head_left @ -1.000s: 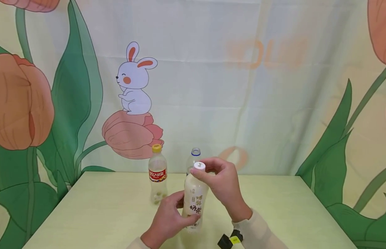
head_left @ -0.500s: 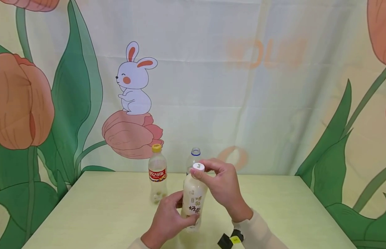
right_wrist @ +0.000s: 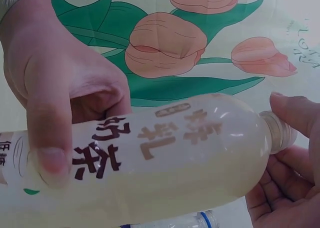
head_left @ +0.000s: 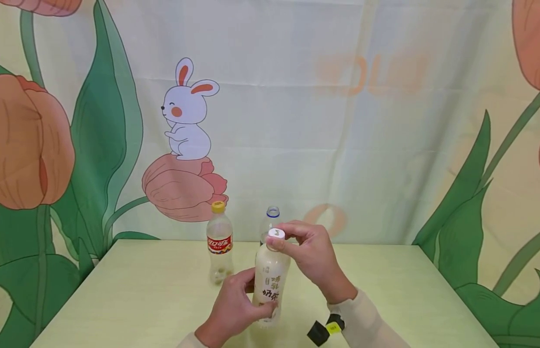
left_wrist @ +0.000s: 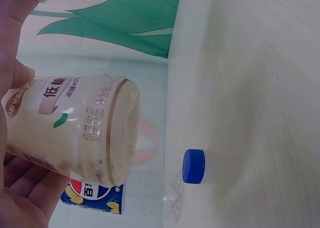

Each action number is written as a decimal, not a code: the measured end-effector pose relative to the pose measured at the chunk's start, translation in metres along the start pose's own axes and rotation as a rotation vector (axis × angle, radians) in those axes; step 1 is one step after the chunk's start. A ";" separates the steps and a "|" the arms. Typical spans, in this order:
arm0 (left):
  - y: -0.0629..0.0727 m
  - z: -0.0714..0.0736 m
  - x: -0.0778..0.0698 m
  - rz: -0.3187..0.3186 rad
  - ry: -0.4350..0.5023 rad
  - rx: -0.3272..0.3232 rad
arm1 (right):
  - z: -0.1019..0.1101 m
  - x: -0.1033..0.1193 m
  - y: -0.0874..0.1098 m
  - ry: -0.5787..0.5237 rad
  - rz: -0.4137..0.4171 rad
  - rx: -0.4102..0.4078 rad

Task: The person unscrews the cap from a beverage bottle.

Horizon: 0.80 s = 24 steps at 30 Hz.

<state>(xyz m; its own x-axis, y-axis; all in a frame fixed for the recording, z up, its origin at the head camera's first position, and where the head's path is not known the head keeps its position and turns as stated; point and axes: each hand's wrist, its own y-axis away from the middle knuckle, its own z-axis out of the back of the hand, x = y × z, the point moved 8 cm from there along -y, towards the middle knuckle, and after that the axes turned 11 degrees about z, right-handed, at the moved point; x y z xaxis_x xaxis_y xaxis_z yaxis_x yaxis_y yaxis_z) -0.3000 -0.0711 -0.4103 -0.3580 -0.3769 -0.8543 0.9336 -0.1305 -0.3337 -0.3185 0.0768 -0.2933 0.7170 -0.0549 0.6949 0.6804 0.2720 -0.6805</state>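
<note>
My left hand (head_left: 235,304) grips the lower body of a milk tea bottle (head_left: 271,275), fingers behind it and thumb across its front. The bottle is pale, with dark lettering, and leans slightly. In the left wrist view a gap shows between its base (left_wrist: 131,133) and the table. My right hand (head_left: 315,256) pinches the white cap (head_left: 276,233) at the bottle's top, thumb in front. From the right wrist, the bottle neck (right_wrist: 275,130) shows between those fingers, and the cap is mostly hidden by them.
A Coca-Cola bottle (head_left: 220,244) with a yellow cap stands at the back left. Behind the milk tea bottle is an uncapped Pepsi bottle (head_left: 273,212), partly hidden. A loose blue cap (left_wrist: 194,166) lies on the table (head_left: 135,290). A black strap device (head_left: 318,333) sits by the right sleeve.
The bottle's top has shifted slightly left and down, with the right hand still at the cap. The right wrist has swung a little to the right. The left hand keeps its grip.
</note>
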 end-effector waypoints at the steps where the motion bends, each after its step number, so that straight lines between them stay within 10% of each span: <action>1: 0.000 0.000 0.000 0.002 0.005 0.008 | 0.000 -0.001 0.000 -0.012 -0.003 0.004; 24: 0.000 -0.006 0.002 0.006 0.119 0.171 | -0.004 -0.006 -0.005 -0.166 -0.032 0.137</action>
<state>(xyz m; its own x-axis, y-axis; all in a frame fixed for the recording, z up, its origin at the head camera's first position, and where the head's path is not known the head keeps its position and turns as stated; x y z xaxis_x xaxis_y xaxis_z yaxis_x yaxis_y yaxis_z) -0.3010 -0.0666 -0.4145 -0.3419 -0.2684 -0.9006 0.9209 -0.2866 -0.2642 -0.3255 0.0722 -0.2945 0.6531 0.0899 0.7519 0.6673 0.4011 -0.6275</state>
